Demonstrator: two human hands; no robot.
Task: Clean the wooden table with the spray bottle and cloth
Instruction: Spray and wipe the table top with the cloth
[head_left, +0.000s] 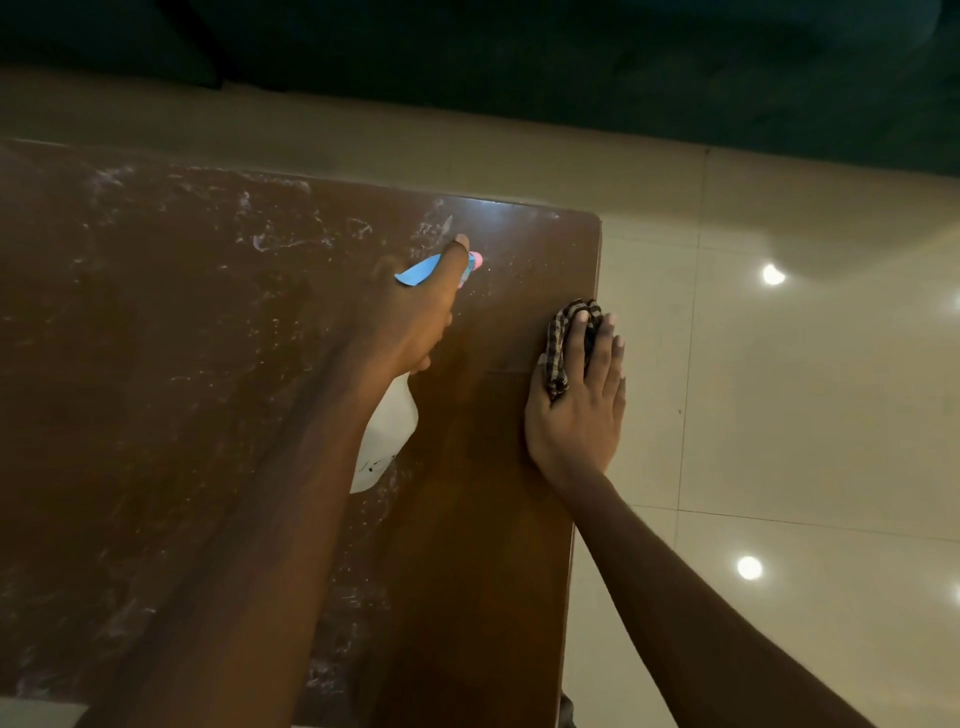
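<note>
left grip (415, 322) clamped on spray bottle (389, 436), arm outstretched | right grip (582, 410) spread flat, pressing cloth (558, 338) on table (182, 338)

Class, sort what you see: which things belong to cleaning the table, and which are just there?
Part of the job: spray bottle, gripped by the left hand; cloth, pressed under the right hand; wooden table, streaked white.
Just there: tiled floor; light reflections on it.

The left hand (415, 322) holds the spray bottle (389, 431) above the wooden table (156, 364). Just right of it, the right hand (576, 415) rests on the cloth (558, 353) at the table's right edge, with floor (779, 389) beyond.
</note>
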